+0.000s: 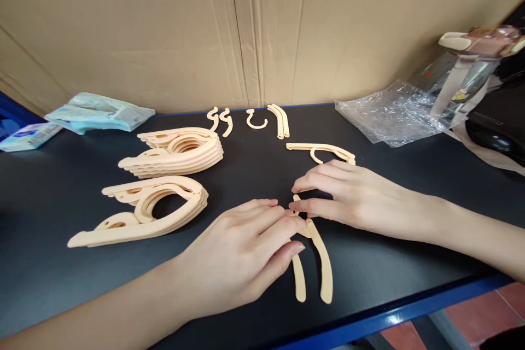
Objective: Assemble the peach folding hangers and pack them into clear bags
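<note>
A beige plastic folding hanger (322, 262) lies on the black tabletop, its two arms pointing toward me. My left hand (254, 246) covers its middle, fingers pressed together over the joint and thumb beside one arm. From the right, my right hand (353, 191) has its fingertips at the far end, where a small beige part shows between the fingers. Both hands hide much of the joint. Just beyond my right hand rests another folded hanger (322, 146), partly covered by it.
Two stacks of folded hangers, a nearer stack (143, 210) and a farther stack (176, 153), lie at left. Along the back are loose hooks (256, 119) and hanger arms (279, 120). Tissue packs (98, 112), a clear plastic bag (394, 112) and a strapped bottle (471, 76) flank them. A cardboard wall (164, 27) stands behind.
</note>
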Demonstrator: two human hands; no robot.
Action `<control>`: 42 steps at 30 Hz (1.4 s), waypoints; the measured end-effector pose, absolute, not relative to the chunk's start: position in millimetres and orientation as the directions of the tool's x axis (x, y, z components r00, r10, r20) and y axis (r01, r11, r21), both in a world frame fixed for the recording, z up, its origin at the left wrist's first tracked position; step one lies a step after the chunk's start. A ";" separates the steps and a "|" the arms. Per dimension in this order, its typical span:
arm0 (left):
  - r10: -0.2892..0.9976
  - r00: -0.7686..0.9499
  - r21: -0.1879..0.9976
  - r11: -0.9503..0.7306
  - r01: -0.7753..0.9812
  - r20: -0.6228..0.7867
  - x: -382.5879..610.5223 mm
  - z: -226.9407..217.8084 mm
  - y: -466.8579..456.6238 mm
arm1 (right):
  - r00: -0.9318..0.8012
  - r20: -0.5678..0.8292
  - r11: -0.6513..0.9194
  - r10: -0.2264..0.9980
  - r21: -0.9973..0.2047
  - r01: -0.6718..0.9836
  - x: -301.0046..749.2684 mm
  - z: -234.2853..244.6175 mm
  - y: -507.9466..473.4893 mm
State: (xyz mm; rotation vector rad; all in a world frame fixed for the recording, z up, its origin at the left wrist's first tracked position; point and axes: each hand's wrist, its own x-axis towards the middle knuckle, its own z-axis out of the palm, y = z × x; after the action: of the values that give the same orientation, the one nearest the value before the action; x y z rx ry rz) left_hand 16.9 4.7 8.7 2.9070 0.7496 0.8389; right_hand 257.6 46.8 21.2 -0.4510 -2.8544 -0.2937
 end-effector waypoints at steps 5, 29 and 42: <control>0.484 0.736 0.244 -0.875 0.419 0.473 17.0 6.6 4.7 | -0.932 0.278 0.928 0.231 0.226 0.297 255.3 13.0 48.3; 0.383 0.717 -0.155 -0.814 0.560 0.583 23.7 17.4 1.6 | -0.702 0.138 0.439 0.699 -0.857 0.269 243.3 21.6 31.5; 0.402 0.769 -0.138 -0.839 0.527 0.496 24.4 12.5 -0.8 | -0.677 0.102 0.321 0.729 -0.925 0.206 243.7 22.5 27.7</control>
State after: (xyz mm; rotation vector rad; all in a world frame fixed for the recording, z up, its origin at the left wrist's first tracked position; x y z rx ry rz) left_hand 24.4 -0.8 12.5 3.2071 0.8599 0.7934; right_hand 243.7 27.7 22.5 -0.8220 -2.0789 1.3449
